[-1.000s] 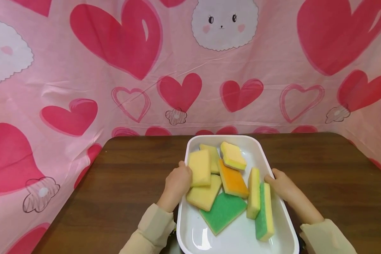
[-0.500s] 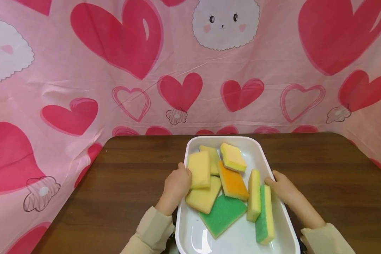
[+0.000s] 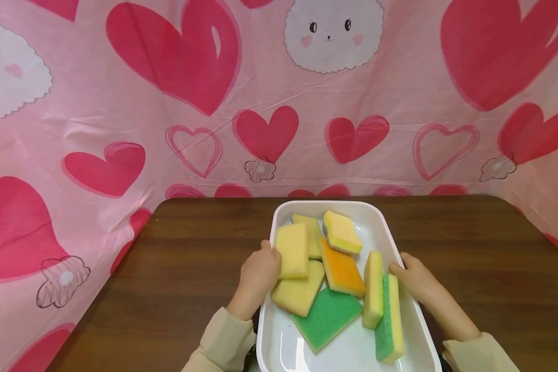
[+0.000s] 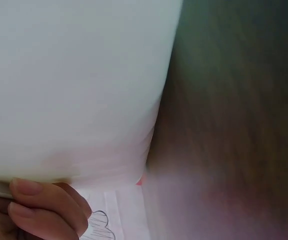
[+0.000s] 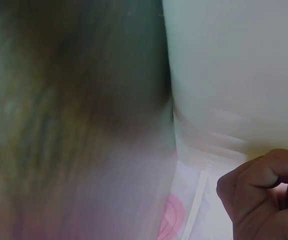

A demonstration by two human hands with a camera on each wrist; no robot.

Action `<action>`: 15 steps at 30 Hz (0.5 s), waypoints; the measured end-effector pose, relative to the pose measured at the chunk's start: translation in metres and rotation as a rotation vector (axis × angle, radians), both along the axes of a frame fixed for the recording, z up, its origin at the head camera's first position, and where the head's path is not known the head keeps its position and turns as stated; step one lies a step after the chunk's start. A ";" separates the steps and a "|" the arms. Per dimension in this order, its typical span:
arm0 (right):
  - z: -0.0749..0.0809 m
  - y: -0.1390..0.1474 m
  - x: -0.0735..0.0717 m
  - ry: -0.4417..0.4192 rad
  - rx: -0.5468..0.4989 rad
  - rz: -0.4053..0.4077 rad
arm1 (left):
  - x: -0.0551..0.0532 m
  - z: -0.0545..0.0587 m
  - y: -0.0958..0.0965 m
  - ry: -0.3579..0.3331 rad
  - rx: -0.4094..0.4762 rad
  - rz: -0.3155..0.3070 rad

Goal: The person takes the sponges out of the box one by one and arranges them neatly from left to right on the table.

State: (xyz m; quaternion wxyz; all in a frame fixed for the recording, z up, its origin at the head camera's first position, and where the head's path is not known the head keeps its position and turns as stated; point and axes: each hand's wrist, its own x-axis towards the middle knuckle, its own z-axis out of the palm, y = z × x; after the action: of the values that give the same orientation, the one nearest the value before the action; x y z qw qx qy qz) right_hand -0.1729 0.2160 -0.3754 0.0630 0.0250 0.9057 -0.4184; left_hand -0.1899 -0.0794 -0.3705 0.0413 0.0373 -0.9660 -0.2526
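Both hands hold a white tray [image 3: 279,346] by its long sides in the head view. My left hand [image 3: 259,271] grips the left rim, its curled fingers [image 4: 49,200] under the edge in the left wrist view. On the opposite rim is my right hand [image 3: 416,276], thumb over the edge, with bent fingers [image 5: 259,185] below it. Inside lie several sponges: a yellow sponge [image 3: 292,250] beside the left hand, an orange-topped sponge [image 3: 341,268] in the middle, a green-faced sponge [image 3: 326,318] flat in front, and a green-and-yellow sponge [image 3: 389,320] standing on edge near the right wall.
A dark brown wooden table [image 3: 190,248] spreads out on both sides of the tray. Behind it hangs a pink cloth [image 3: 204,181] printed with hearts, which also runs along the left and right sides.
In the head view the tray and its sponges have shifted very slightly down, toward the person. Both hands keep their grip on the rims.
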 end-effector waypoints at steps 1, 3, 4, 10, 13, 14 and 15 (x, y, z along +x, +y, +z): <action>0.000 0.000 0.000 -0.001 -0.001 0.000 | 0.000 0.000 0.000 -0.001 0.001 0.002; 0.000 0.000 0.000 -0.005 -0.001 -0.001 | 0.000 -0.001 -0.001 -0.002 0.004 0.004; 0.000 0.000 0.000 -0.006 -0.002 -0.001 | 0.000 -0.001 -0.001 -0.001 0.004 0.004; 0.000 -0.001 0.001 -0.012 -0.019 0.000 | 0.002 0.000 -0.001 0.004 0.015 0.005; 0.000 -0.001 0.001 -0.021 -0.025 -0.001 | 0.002 0.000 -0.002 -0.001 0.021 0.004; 0.000 0.000 0.001 -0.024 -0.028 -0.004 | 0.002 0.000 -0.002 -0.001 0.025 0.002; 0.000 0.000 0.001 -0.027 -0.026 -0.005 | 0.002 0.000 -0.002 -0.003 0.031 0.002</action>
State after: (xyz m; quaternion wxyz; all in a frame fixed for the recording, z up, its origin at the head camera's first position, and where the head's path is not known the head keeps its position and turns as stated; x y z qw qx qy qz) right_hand -0.1716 0.2159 -0.3751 0.0746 0.0321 0.8991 -0.4301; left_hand -0.1881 -0.0810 -0.3704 0.0396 0.0394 -0.9620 -0.2674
